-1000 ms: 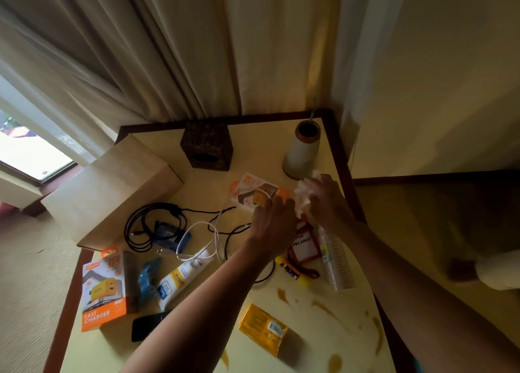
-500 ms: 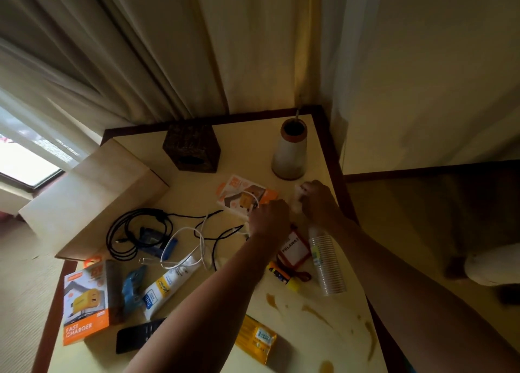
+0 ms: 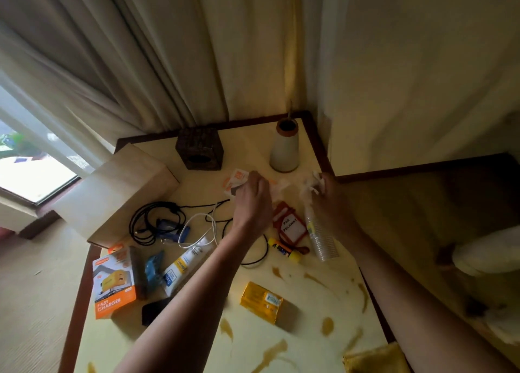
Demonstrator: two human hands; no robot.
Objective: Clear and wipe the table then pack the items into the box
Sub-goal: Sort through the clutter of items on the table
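Above the back right of the cream table (image 3: 304, 296), my left hand (image 3: 253, 203) and my right hand (image 3: 329, 201) each pinch an end of a crumpled white tissue (image 3: 305, 185) that is stretched between them. Brown spill stains (image 3: 270, 353) streak the near part of the table. A closed cardboard box (image 3: 118, 192) sits at the table's left rear corner. Loose items lie around: black cables (image 3: 154, 218), an orange charger box (image 3: 115, 285), a white tube (image 3: 185, 263), a black phone (image 3: 153, 310), a yellow packet (image 3: 261, 302), a red badge holder (image 3: 289, 226) and a stack of plastic cups (image 3: 320, 237).
A dark woven tissue box (image 3: 199, 153) and a tall pale vase (image 3: 284, 147) stand at the back edge, against the curtains. A yellow cloth (image 3: 374, 358) lies at the near right corner. A small charger card (image 3: 236, 181) is partly hidden under my left hand.
My hands were close together at the tissue and have drawn apart, the left going left and the right going right, pulling the tissue out between them.
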